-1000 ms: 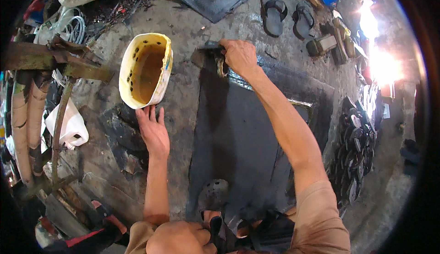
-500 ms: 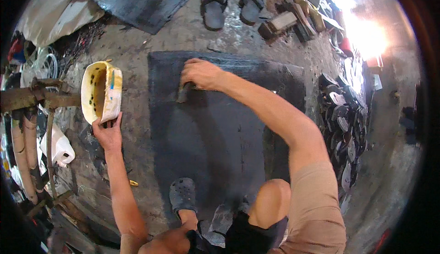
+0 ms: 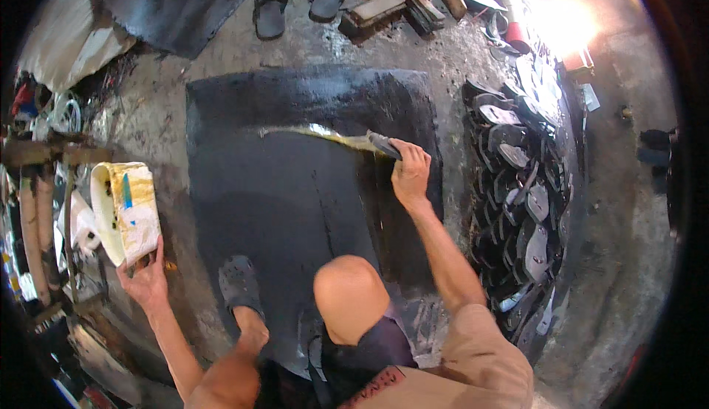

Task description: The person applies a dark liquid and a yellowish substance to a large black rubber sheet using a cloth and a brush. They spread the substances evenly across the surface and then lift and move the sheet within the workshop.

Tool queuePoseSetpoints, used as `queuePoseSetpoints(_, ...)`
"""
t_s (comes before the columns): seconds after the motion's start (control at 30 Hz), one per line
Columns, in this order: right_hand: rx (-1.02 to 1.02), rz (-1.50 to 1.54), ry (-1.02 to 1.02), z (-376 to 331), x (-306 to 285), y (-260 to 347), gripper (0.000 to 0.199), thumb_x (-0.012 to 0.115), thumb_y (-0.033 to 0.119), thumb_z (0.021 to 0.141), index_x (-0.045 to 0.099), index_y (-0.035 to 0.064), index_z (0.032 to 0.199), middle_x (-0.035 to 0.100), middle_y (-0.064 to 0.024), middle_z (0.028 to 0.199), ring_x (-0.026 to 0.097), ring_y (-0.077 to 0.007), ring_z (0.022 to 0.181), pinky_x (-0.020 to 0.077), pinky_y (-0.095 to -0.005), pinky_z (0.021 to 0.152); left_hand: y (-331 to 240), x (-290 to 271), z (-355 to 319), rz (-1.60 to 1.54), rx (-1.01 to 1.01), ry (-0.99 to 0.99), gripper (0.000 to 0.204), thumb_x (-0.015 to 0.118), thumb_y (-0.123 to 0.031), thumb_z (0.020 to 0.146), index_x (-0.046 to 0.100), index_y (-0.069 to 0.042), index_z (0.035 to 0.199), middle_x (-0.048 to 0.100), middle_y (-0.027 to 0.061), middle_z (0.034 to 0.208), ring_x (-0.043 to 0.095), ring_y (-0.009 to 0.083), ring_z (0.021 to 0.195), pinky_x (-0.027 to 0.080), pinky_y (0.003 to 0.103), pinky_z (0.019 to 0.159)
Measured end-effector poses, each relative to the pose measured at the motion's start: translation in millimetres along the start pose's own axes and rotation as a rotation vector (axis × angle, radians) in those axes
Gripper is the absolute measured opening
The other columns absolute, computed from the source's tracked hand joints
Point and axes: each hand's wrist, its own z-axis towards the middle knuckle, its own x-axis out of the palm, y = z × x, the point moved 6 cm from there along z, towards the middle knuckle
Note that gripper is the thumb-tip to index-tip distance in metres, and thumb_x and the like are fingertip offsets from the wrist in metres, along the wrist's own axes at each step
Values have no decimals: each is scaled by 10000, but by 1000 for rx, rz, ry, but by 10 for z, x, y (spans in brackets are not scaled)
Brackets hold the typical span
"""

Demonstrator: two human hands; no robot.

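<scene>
My right hand grips a brush and presses it on a large black rubber sheet spread on the floor. A wet yellowish glue streak runs leftward from the brush across the sheet. My left hand rests flat on the ground at the left, touching the lower edge of a tilted white bucket stained yellow inside. My bare knee and a foot in a dark clog are on the sheet's near part.
Many dark sandal soles lie in rows at the right. A pair of black sandals and wooden blocks lie beyond the sheet. Another dark sheet and white cloth sit at top left. Wooden clutter fills the left edge.
My right hand has swept the brush from the sheet's upper left to its right side, leaving a glue streak. The view shifted; the left hand slid lower beside the bucket.
</scene>
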Motion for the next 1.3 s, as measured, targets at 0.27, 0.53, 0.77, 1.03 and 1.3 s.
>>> queuePoseSetpoints(0.27, 565, 96, 23, -664, -324, -419, 346, 726, 291, 932, 705, -30, 1057, 717, -300, 939, 701, -489, 873, 522, -580, 776, -971, -1341, -1339, 139, 98, -160, 739, 601, -270, 937, 345, -2, 1575, 326, 224, 1596, 319, 442, 1483, 382, 641, 1202)
queuePoseSetpoints(0.53, 466, -81, 173, 255, 605, 50, 407, 784, 384, 842, 763, -1, 972, 742, -259, 1002, 728, -435, 933, 573, -538, 824, -1121, -3228, -1720, 206, 222, -344, 731, 602, -352, 941, 406, 38, 1527, 443, 234, 1489, 434, 401, 1397, 420, 576, 1200)
queuePoseSetpoints(0.77, 117, -50, 399, 1185, 2073, 2476, 354, 744, 283, 834, 762, -1, 1045, 744, -266, 1063, 729, -455, 1009, 595, -514, 877, -1128, -4426, -1486, -58, 227, -299, 797, 671, -295, 895, 362, 20, 1558, 388, 187, 1585, 361, 386, 1471, 344, 587, 1244)
queuePoseSetpoints(1.03, -317, -112, 426, 867, 2386, 4054, 294, 714, 265, 859, 782, 81, 1078, 763, -217, 1035, 745, -413, 984, 600, -502, 831, -1095, -4608, -1370, -137, 138, -240, 876, 712, -429, 910, 317, -58, 1599, 341, 130, 1619, 324, 350, 1496, 286, 553, 1267)
queuePoseSetpoints(1.3, -757, -38, 631, 582, 2377, 4010, 379, 728, 516, 869, 751, 246, 1133, 771, -111, 1010, 739, -354, 918, 574, -496, 765, -1011, -4620, -1362, -128, 90, -251, 940, 707, -610, 897, 294, -190, 1629, 225, 119, 1667, 200, 323, 1544, 216, 534, 1274)
